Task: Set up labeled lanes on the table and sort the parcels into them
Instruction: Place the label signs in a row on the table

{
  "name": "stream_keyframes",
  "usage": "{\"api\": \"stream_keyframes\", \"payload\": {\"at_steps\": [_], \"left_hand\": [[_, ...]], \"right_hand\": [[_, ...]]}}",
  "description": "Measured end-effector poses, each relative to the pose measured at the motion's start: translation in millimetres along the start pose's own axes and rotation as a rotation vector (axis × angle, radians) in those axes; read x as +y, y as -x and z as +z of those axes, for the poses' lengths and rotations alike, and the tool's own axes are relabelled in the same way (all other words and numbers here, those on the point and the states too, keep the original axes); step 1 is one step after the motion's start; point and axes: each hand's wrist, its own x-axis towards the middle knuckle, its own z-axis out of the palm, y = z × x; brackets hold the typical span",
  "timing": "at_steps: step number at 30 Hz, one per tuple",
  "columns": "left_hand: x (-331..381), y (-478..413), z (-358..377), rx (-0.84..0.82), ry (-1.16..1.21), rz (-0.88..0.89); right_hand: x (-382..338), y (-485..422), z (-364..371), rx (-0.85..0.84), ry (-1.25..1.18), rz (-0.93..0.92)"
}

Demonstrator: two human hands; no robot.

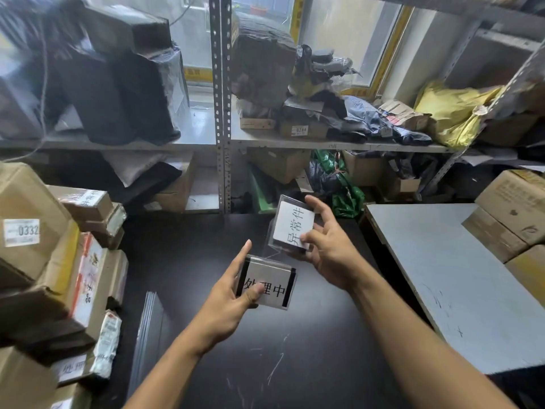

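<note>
Evidently lane setup: pinched 处理中 sign (267, 283) in left hand (233, 293), gripped 异常件 sign (292, 224) in right hand (327, 249), above black table (206, 335), faces up to read before placing; parcels (53, 261) piled left, unsorted.

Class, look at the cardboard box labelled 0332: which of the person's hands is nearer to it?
Left. The left hand sits over the dark table, right of the cardboard box; the right hand lies further right, beyond the left one.
</note>
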Motion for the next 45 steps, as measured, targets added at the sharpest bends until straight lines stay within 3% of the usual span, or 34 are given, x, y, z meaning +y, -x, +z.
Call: {"api": "stream_keyframes", "payload": {"at_steps": [7, 12, 15, 23, 28, 35, 45], "left_hand": [[11.0, -6.4, 1.7, -0.041, -0.012, 0.025], [13.1, -8.9, -7.3, -0.047, -0.019, 0.022], [13.4, -11.3, -11.6, -0.078, -0.036, 0.013], [3.0, -24.7, -12.2, -0.093, -0.024, -0.032], [-8.6, -40.8, -4.7, -0.085, -0.01, -0.072], [-29.8, -71.6, 0.6, 0.069, 0.044, -0.11], [-50.1, -140.0, 4.2, 0.198, 0.036, -0.098]], "right_hand": [[24.6, 7.5, 15.8, 0.126, 0.026, -0.162], [24.6, 6.6, 6.1, 0.172, 0.25, -0.221], [16.0, 1.8, -3.2, 0.091, 0.362, -0.175], [6.2, -24.4, -24.3, 0.094, 0.862, -0.196], [11.0, -46.4, -49.0, -0.018, 0.841, -0.139], [33.8, -114.5, -109.0, 0.134, 0.966, -0.141], [106.1, -237.9, -169.1, 0.102, 1.078, -0.036]]}}
